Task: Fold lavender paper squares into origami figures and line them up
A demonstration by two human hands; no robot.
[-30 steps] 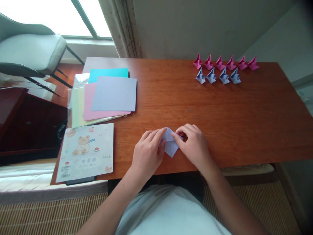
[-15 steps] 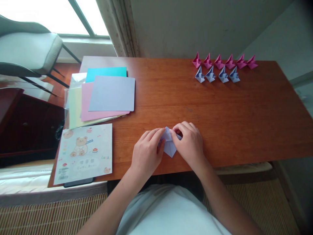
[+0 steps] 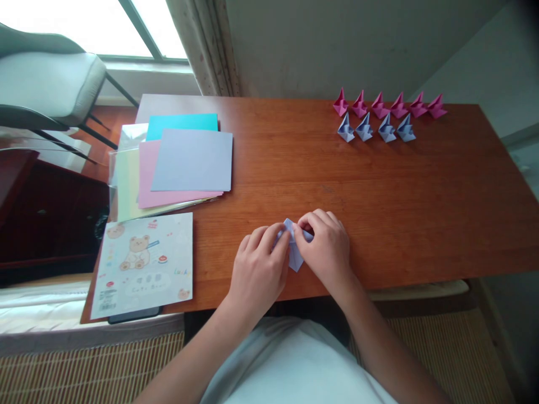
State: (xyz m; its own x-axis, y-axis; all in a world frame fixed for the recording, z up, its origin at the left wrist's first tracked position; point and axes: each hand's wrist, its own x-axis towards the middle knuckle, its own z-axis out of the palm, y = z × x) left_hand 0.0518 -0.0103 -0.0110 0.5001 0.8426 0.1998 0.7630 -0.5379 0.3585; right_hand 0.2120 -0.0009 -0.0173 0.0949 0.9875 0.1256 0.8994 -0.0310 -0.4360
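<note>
A small folded piece of lavender paper [image 3: 296,259] is between my two hands near the table's front edge. My left hand [image 3: 261,259] covers its left side, with thumb and fingers closed on the paper. On the other side, my right hand [image 3: 323,244] pinches the paper's upper right part between thumb and index finger. The paper's top tip and lower point show between the hands; its left part is hidden. At the back right stand a row of pink origami figures [image 3: 380,106] and, in front of it, a row of pale blue origami figures [image 3: 364,128].
The wooden table [image 3: 278,168] bears a stack of coloured sheets at the left, topped by a lavender sheet [image 3: 193,161]. Nearer me lies a bear-printed packet [image 3: 147,264] over a dark flat object [image 3: 133,315]. A chair [image 3: 50,84] stands beyond the table's left end.
My left hand has shifted slightly right, its thumb moving up over the paper and covering more of it. My right hand keeps its pinch almost unmoved.
</note>
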